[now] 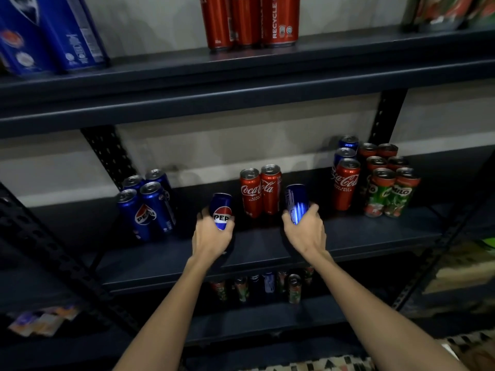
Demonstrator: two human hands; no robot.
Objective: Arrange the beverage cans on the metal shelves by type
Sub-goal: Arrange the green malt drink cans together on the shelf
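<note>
Two blue Pepsi cans are being held over the middle shelf (267, 253), one in each hand.

The left hand (211, 238) is being wrapped around a Pepsi can (221, 210), fingers curled and clamped on its lower half, just left of the pair of Coca-Cola cans (260, 191) being taken as landmark. The right hand (305, 231) is being closed the same way around a second blue can (296, 203), just right of that pair. A group of four Pepsi cans (147, 203) is being kept well to the left of the pair; mixed Pepsi, Coca-Cola and Milo cans (375, 178) are being kept well to its right. More red cans (250, 21) are being stored on the shelf above the pair.
</note>
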